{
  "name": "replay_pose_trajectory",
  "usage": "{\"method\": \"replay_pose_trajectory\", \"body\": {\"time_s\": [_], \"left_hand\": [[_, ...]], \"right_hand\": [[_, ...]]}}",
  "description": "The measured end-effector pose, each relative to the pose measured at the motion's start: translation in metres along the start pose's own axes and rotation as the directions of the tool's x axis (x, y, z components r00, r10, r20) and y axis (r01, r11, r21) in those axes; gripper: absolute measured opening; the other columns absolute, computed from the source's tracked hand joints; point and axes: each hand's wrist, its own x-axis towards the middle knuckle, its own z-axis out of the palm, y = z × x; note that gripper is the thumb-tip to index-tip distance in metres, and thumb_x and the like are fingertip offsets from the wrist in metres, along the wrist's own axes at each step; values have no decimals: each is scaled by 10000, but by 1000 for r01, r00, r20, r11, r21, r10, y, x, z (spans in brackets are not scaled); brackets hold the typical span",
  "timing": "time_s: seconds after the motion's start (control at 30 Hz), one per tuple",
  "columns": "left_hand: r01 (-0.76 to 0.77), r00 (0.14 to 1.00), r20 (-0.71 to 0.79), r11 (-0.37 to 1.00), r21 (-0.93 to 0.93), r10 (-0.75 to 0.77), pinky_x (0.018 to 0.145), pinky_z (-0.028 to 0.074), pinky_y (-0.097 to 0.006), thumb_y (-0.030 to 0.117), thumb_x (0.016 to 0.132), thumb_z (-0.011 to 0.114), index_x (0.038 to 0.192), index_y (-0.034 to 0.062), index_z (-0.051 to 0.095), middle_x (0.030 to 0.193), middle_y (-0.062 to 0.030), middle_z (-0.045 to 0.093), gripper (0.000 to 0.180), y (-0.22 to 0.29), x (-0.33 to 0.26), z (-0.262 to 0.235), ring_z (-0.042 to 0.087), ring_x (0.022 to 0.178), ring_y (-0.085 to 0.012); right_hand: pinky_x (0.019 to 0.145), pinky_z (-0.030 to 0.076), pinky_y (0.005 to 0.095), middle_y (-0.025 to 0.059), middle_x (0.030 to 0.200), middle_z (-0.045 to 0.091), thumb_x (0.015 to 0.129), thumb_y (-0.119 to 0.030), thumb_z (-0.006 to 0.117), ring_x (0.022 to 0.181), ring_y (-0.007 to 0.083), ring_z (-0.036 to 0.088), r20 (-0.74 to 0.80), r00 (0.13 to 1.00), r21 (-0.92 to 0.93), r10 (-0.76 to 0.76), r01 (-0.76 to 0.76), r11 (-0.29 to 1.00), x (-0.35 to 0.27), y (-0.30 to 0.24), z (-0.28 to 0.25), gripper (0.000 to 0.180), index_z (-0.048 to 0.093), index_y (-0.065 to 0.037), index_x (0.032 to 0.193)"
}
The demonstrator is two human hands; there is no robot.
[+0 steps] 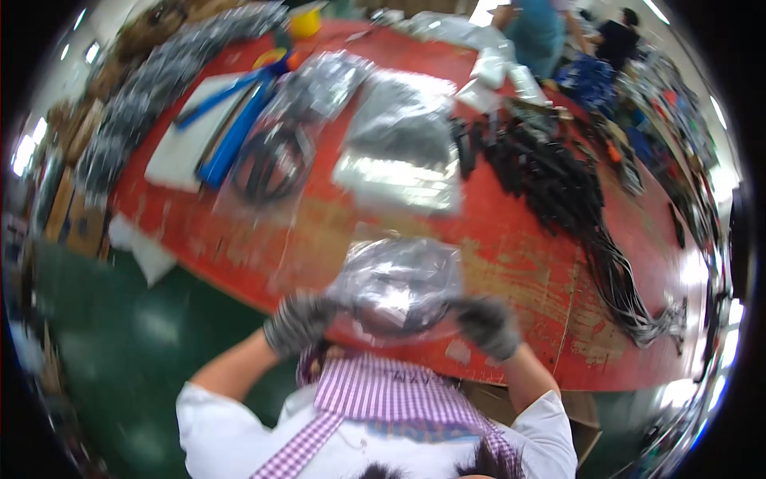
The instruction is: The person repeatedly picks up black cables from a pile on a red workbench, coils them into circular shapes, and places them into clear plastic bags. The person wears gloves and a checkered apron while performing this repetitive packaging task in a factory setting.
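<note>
Between my two gloved hands, at the table's near edge, is a clear plastic bag (399,267) with a coiled black cable (407,323) inside it. My left hand (302,321), in a grey knit glove, is closed on the bag's left side. On the opposite side my right hand (488,323), gloved the same way, grips the bag too. Motion smears the fingertips of both hands. Just beyond lies a stack of flat clear bags (399,144). Another bagged black cable coil (274,164) rests to its left.
A heap of black cables with connectors (550,172) covers the right of the red table (495,263). Blue-handled tools (231,136) and a white pad (179,156) lie at the left. Piled bagged goods (136,120) line the left edge. A person (536,36) stands at the far side.
</note>
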Motion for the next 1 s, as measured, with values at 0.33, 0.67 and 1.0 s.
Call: {"method": "replay_pose_trajectory", "body": {"time_s": [0.33, 0.67, 1.0], "left_hand": [[203, 830, -508, 973, -108, -230, 496, 415, -218, 62, 834, 496, 977, 50, 582, 647, 7, 523, 167, 63, 27, -133, 484, 545, -61], [17, 386, -920, 997, 78, 65, 684, 449, -234, 94, 854, 525, 979, 53, 593, 809, -46, 593, 148, -57, 39, -241, 544, 754, -108], [405, 713, -688, 882, 242, -139, 709, 467, -337, 70, 821, 518, 908, 59, 618, 822, -108, 607, 133, -134, 3, -83, 575, 747, -230]], "right_hand": [[511, 369, 223, -40, 634, 524, 731, -6, 555, 549, 53, 437, -172, 979, 92, -108, 125, 988, 78, -86, -40, 282, 636, -44, 998], [575, 470, 387, 121, 793, 606, 824, -165, 508, 671, 271, 595, -344, 590, -409, -730, 605, 683, 232, -102, 56, 221, 573, -85, 1019], [641, 494, 401, 152, 788, 625, 787, -221, 518, 729, 315, 608, 23, 996, -533, -84, 84, 842, 160, 101, 31, 210, 579, -108, 954]]}}
